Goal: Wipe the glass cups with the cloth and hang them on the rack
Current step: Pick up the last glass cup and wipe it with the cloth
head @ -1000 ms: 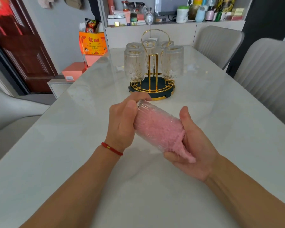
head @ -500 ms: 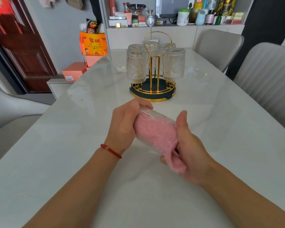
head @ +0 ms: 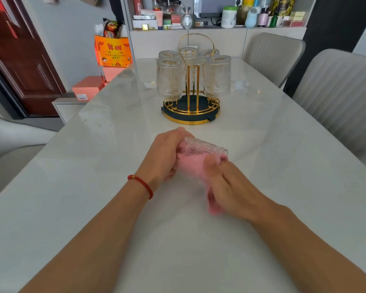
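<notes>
home dining room | marble table (head: 97,144) | chairs (head: 342,98) | cluttered sideboard (head: 218,37)

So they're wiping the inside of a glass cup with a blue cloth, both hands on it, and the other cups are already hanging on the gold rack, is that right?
Not quite: the cloth is pink, not blue, as the head view shows. The rest stands. The left hand grips the glass cup, the right hand works the cloth stuffed inside it, and the other cups hang upside down on the gold rack.

Soft, even daylight is filling the room, and the pale tabletop (head: 262,166) is glaring faintly around the rack (head: 191,111). The hands (head: 226,187) are smearing with motion blur. Wide-angle distortion is bending the chairs (head: 342,98) at the edges.
</notes>
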Motion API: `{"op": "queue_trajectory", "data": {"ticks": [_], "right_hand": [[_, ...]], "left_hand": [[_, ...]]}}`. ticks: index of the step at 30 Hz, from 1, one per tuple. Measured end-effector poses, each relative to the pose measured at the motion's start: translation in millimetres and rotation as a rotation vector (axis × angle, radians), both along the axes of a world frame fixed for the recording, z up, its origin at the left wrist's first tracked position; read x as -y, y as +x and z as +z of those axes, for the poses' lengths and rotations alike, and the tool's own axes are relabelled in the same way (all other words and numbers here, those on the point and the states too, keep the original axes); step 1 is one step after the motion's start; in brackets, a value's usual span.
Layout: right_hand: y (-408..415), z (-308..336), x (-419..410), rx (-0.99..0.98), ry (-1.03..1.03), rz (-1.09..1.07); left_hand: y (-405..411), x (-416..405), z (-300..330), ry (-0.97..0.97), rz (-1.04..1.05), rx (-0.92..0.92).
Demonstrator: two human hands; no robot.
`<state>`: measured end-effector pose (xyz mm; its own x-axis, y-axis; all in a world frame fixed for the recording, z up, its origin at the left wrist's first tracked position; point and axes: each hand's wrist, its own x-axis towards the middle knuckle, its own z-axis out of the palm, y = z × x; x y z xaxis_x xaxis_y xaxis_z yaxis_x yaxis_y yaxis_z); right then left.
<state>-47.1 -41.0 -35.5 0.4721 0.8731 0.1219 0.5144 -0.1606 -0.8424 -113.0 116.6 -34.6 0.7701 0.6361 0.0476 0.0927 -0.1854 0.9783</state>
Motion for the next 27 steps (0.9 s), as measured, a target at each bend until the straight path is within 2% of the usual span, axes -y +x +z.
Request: {"op": "queue_trajectory", "data": {"ticks": [3, 4, 6, 8, 9, 10, 11, 14, 15, 16, 17, 18, 20, 22, 25, 27], "right_hand": [[-2, 2, -7, -0.507, 0.016, -0.169], [-4, 4, -8, -0.702, 0.019, -0.18], [-4, 7, -9, -1.082, 0.117, -0.07], [-2, 7, -10, -1.321, 0.218, 0.047], [2, 5, -11, -1.331, 0.229, 0.069], [3, 11, -8, -1.277, 0.199, 0.076], [7, 12, -6, -1.128, 0.131, 0.056], [9, 16, 3, -0.373, 0.012, 0.026], [5, 13, 5, -0.107, 0.002, 0.039], [4, 8, 5, 0.067, -0.023, 0.05], [5, 1, 5, 0.126, -0.032, 0.042], [3, 0, 4, 0.083, -0.015, 0.031], [3, 1, -2, -0.183, -0.012, -0.049], [5, 5, -4, -0.643, -0.023, -0.091], [0, 8, -4, -1.188, 0.188, 0.064], [-2, 9, -6, -1.398, 0.278, 0.115]], "left_hand": [[-1, 2, -1, 0.132, 0.112, 0.2], [-4, 1, -2, 0.203, 0.114, 0.282], [-6, -4, -5, 0.389, 0.074, 0.407], [-7, -7, -6, 0.573, 0.035, 0.479], [-7, -8, -7, 0.631, 0.026, 0.499], [-6, -8, -7, 0.636, 0.005, 0.5], [-7, -8, -5, 0.579, -0.034, 0.46], [-8, -4, -1, 0.102, -0.134, 0.122], [-8, -4, -1, -0.045, -0.121, 0.014], [-8, -3, -1, -0.141, -0.07, -0.059], [-7, 0, 0, -0.174, -0.014, -0.08], [-6, 3, 1, -0.155, 0.032, -0.048], [-3, 10, 3, -0.077, 0.102, 0.112], [-4, 11, 6, 0.073, 0.112, 0.285], [-8, -1, 1, 0.384, 0.034, 0.505], [-8, -6, -2, 0.523, 0.032, 0.542]]}}
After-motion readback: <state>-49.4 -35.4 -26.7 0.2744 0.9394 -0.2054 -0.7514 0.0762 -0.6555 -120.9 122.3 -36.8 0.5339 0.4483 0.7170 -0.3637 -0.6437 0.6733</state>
